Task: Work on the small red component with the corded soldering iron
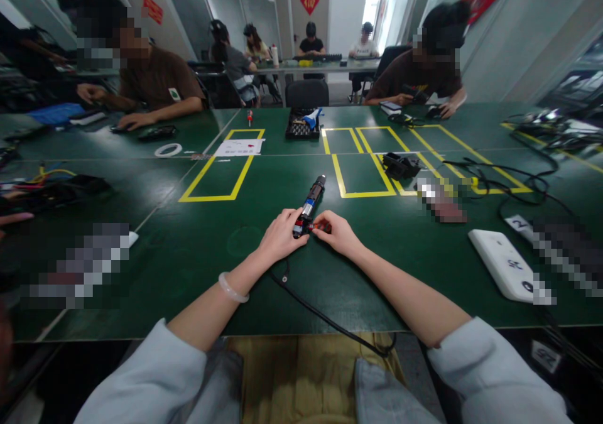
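Observation:
Directly before me on the green table lies an electric screwdriver (309, 205) with bare inner parts: a silver motor section with a blue band and a dark nose pointing away. My left hand (281, 235) is closed over its near end and presses it to the table. From the right, my right hand (340, 234) pinches a small red-and-black screwdriver (324, 227), its tip at the tool's near end. The fingers hide part of that contact. A black cord (325, 316) runs from beneath my left hand to the table's front edge.
Yellow tape outlines (234, 196) mark the table. Ahead are a black tray of bits (301, 127), a white sheet (240, 147), a tape roll (168, 151) and a red screwdriver (250, 117). Rightward lie a black holder (400, 165), tangled cables and a white power bank (502, 264). Co-workers sit opposite.

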The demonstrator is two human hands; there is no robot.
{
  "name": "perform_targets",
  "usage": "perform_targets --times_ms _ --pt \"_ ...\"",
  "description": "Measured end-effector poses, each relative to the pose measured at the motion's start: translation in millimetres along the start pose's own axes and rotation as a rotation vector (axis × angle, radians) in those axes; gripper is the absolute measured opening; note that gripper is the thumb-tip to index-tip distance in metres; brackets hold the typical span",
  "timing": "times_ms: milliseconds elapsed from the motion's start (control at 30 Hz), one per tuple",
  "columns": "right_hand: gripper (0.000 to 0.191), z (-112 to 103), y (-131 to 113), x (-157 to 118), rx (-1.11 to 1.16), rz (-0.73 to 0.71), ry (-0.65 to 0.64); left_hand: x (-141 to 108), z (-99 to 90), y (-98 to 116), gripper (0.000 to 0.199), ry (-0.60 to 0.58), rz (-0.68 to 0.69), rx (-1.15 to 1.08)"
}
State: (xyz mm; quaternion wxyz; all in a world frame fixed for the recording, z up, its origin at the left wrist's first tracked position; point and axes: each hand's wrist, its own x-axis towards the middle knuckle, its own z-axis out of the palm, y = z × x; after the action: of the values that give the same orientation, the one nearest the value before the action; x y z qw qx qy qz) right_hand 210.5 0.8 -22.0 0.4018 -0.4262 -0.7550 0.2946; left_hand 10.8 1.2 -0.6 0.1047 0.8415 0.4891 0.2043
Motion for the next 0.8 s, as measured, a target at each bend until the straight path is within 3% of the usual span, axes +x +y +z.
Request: perform_targets --times_ms 333,800 --pt "0.003 2.1 -0.7 2.8 -0.129 -0.081 -0.066 -0.7 0.0 1.8 0.066 -0.005 -0.003 0.049" --pt "0.015 -3.0 -5.1 -0.7 -0.104 -0.095 -0.040 -1.2 1.2 3.9 0.066 0.015 -0.016 0.161"
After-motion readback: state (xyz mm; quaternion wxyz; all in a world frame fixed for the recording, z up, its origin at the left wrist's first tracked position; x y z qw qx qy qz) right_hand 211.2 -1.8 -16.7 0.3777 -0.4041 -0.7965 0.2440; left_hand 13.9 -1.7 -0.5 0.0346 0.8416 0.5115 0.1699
